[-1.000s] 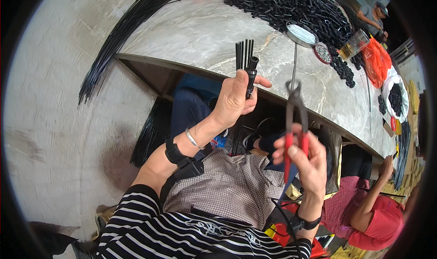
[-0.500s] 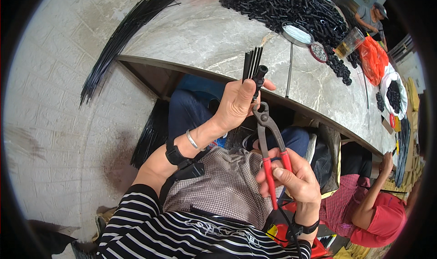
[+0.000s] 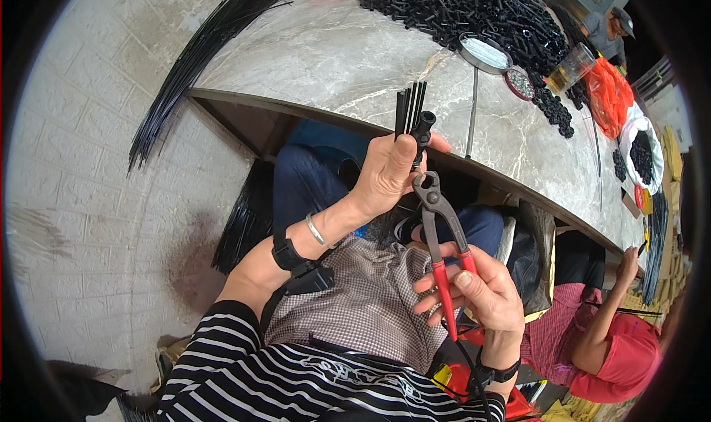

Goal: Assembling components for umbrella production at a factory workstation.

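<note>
Pincers (image 3: 432, 197), red-handled, ctr of frame, head up by L hand's (image 3: 381, 174) fingers, just below black fitting (image 3: 422, 131); contact: can't tell. R hand (image 3: 489, 292) loosely round handles, thumb over, some fingers spread; handles apart. L hand pinching black rods (image 3: 401, 114) + fitting, thumb up, ends poking above grip.

Grey table (image 3: 341, 59): front edge curving from L of ctr to lower R, just beyond hands. Bare top, upper ctr to mid R, w/ thin rod (image 3: 472, 118) across it. Below edge, tight: knees (image 3: 300, 188). Long black strands (image 3: 200, 66) along L edge, upper L.

Containers, upper R: metal dish (image 3: 485, 67) w/ whitish stuff; red-rimmed dish (image 3: 511, 87) w/ small shiny bits; clear cup (image 3: 581, 57) w/ amber contents; orange bag (image 3: 609, 100), contents hidden; white sack (image 3: 634, 125), far R, w/ black pcs. Heap of black pcs (image 3: 481, 18), upper ctr-R.
</note>
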Demonstrator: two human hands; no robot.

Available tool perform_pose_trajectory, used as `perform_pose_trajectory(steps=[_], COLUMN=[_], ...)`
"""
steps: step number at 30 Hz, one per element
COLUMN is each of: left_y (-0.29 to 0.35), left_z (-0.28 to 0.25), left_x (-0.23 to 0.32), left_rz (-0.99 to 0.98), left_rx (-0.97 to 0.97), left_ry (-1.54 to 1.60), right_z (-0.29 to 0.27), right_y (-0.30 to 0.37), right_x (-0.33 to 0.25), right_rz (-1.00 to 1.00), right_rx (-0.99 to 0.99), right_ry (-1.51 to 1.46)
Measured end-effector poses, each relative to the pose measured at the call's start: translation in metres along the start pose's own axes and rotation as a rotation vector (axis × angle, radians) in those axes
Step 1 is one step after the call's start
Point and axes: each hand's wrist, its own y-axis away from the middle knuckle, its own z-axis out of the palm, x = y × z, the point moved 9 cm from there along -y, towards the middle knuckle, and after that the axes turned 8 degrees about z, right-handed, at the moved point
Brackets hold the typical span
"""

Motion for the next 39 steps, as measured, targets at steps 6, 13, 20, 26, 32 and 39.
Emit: perform_pose_trajectory(steps=[6,13,20,26,32,39], left_y=[0.000,0.001,0.006,0.006,0.008,0.003], left_z=[-0.003,-0.001,0.000,0.005,0.001,0.003], left_x=[0.001,-0.001,0.001,0.000,-0.009,-0.016], left_rz=[0.007,0.030,0.036,0.031,0.034,-0.033], left_rx=[0.000,-0.017,-0.077,-0.087,-0.080,-0.071], left_ry=[-0.018,-0.010,0.098,0.202,0.120,0.199], right_z=[0.001,-0.002,-0.005,-0.019,-0.002,-0.015], right_y=[-0.002,0.003,0.016,0.001,0.020,0.013], right_x=[0.001,0.003,-0.016,0.035,-0.031,-0.015], right_rz=[0.030,0.073,-0.127,0.091,-0.442,-0.060], right_rx=[-0.078,-0.074,0.436,-0.047,0.684,0.526], right_ry=[0.014,0.085,0.941,-0.172,1.331,0.975])
